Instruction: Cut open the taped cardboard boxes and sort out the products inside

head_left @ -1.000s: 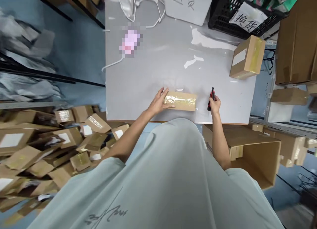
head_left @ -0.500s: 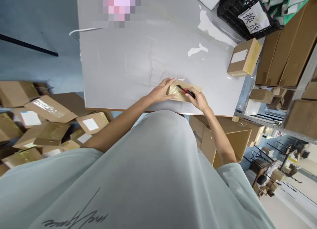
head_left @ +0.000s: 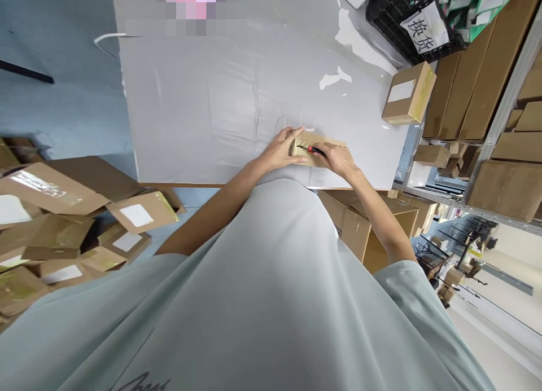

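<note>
A small brown cardboard box (head_left: 315,159) with shiny clear tape lies near the front edge of the grey table (head_left: 190,109). My left hand (head_left: 280,151) grips its left end, thumb and fingers on opposite sides. A red and black utility knife (head_left: 317,150) is held in my right hand (head_left: 339,158), over the box. The knife's tip points left, at the taped part. Whether the blade is in the tape cannot be made out.
On the table's right side sits a taped carton (head_left: 409,95), with a black crate (head_left: 412,24) behind it. Opened boxes (head_left: 55,185) pile up at the left. A large open carton (head_left: 364,216) stands below the table's front edge.
My right hand has tilted the knife flatter, and its tip is further left over the tape. My left hand still grips the box. The whole view has shifted a little.
</note>
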The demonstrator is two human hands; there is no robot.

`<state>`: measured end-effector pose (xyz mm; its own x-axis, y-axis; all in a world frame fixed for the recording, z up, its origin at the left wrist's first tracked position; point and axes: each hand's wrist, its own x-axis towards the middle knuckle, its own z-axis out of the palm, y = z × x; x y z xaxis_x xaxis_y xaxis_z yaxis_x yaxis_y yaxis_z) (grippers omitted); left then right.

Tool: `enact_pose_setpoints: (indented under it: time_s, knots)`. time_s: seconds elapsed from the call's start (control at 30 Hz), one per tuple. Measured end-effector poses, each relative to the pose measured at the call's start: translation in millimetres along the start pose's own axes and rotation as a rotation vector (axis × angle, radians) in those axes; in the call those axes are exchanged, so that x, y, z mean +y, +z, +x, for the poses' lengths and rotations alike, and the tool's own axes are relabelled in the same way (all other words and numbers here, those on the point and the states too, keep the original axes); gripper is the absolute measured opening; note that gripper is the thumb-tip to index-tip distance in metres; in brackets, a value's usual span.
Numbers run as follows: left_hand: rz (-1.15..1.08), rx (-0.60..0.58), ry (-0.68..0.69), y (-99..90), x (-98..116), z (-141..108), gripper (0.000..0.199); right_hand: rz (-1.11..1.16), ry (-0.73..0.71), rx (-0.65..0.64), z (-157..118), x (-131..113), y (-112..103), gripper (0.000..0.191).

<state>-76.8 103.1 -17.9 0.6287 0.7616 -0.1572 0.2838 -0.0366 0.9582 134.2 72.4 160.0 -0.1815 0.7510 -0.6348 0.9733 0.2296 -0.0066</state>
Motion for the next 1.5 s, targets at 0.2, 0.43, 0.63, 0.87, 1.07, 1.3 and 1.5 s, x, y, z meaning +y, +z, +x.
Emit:
enact_pose_setpoints:
  time_s: [0.2,0.43,0.63,0.87,1.07,1.3,1.5]
  knots:
    - [-0.001,-0.003,-0.005,-0.2,0,0,0.123,-0.066,-0.031,0.018,1,1,-1,0.046]
    - [0.004,-0.015,-0.025,-1.5,3,-1,0.123,-0.109,-0.015,-0.010,0,-7,-8,0.048]
    - [0.014,-0.020,-0.036,-1.5,3,0,0.123,-0.109,0.008,0.005,0,-8,-2,0.049]
    - [0.020,-0.012,-0.048,-1.0,2,1,0.123,-0.153,0.010,-0.018,-1,-18,-8,0.046]
    - [0.005,0.011,-0.029,2.1,-6,2,0.124,-0.204,0.018,-0.055,-3,-42,-23,0.051]
    - [0.015,0.012,-0.026,0.1,-4,0,0.126,-0.183,0.006,-0.051,-2,-47,-30,0.050]
    - [0.042,0.012,-0.022,-2.2,-5,-1,0.125,-0.170,-0.028,-0.013,2,-33,-15,0.052]
